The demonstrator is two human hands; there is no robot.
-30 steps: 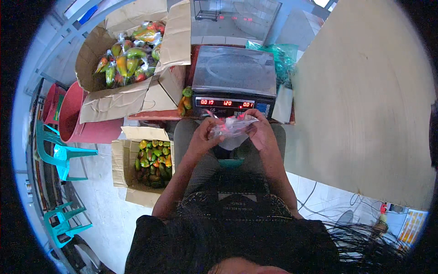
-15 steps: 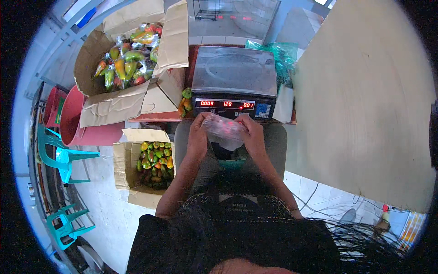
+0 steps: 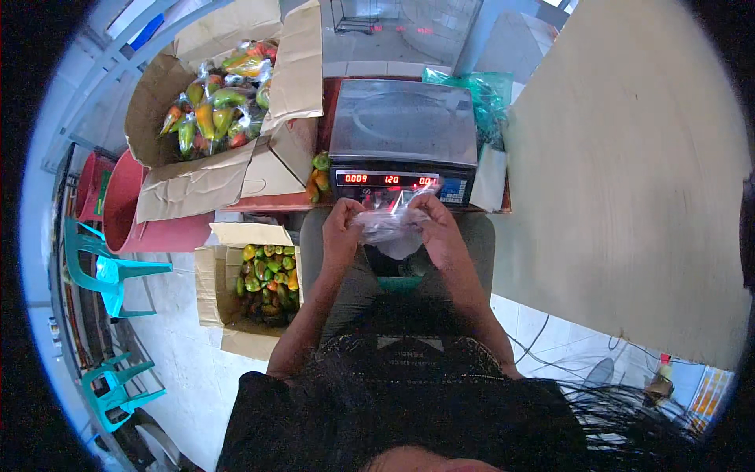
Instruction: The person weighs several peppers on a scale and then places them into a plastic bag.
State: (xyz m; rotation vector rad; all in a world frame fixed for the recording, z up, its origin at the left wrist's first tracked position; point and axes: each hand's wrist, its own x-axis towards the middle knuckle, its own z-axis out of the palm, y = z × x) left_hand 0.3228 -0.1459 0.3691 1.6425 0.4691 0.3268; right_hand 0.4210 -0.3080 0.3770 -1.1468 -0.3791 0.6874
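A crumpled clear plastic bag [image 3: 387, 230] spans the gap between my two hands above my lap. My left hand [image 3: 343, 226] pinches its left side, and my right hand [image 3: 437, 228] grips the right side, where a loose flap sticks up in front of the scale's display. Just beyond the hands stands a digital weighing scale [image 3: 403, 122] with a bare metal platform and red lit digits. A few green and orange peppers [image 3: 318, 178] lie against the scale's left side.
At the far left, a large cardboard box [image 3: 197, 177] holds bagged peppers. A smaller box [image 3: 211, 283] of loose peppers stands on the floor. Green plastic bags [image 3: 484, 94] lie right of the scale, beside a big wooden panel [image 3: 629, 181]. Pink tubs [image 3: 126, 197] and teal chairs [image 3: 118, 275] stand left.
The plastic bag has shifted in my hands, and its upper flap now rises toward the display. My right hand has turned slightly and come down a little.
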